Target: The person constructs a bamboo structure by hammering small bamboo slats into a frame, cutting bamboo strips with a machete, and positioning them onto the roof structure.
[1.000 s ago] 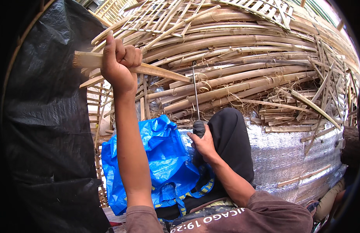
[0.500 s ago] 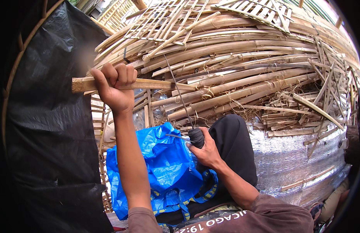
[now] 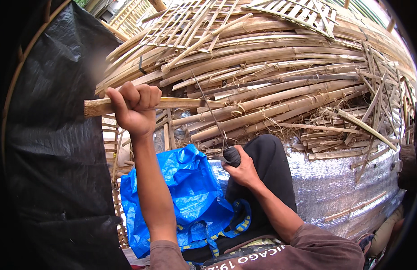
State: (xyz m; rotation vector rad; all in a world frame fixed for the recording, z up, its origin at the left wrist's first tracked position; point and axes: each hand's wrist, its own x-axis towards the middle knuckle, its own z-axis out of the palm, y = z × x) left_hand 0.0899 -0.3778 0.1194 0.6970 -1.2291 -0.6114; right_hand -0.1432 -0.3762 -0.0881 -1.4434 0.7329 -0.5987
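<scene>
My left hand (image 3: 139, 107), raised at the left, is closed around a bamboo strip (image 3: 98, 107). The strip lies roughly level, its thick cut end at the left and its thinner end toward the right. Lower down, my right hand (image 3: 245, 170) grips a long, thin, dark blade-like tool (image 3: 210, 108) by its black wrapped handle (image 3: 232, 156). The tool points up and slightly left, and it crosses the strip near its right end. Whether they touch, I cannot tell. Below my left hand, a blue plastic bag (image 3: 190, 189) lies against my black-trousered leg (image 3: 273, 175).
A large pile of split bamboo (image 3: 280, 85) fills the far side, with slatted bamboo panels (image 3: 179, 27) on top. Black sheeting (image 3: 60, 148) hangs at the left. Silver foil sheeting (image 3: 330, 184) covers the right, with a loose bamboo sliver (image 3: 354, 207) on it.
My left hand and the bamboo strip have come down slightly. The tool in my right hand has shifted a little to the right and turned slightly.
</scene>
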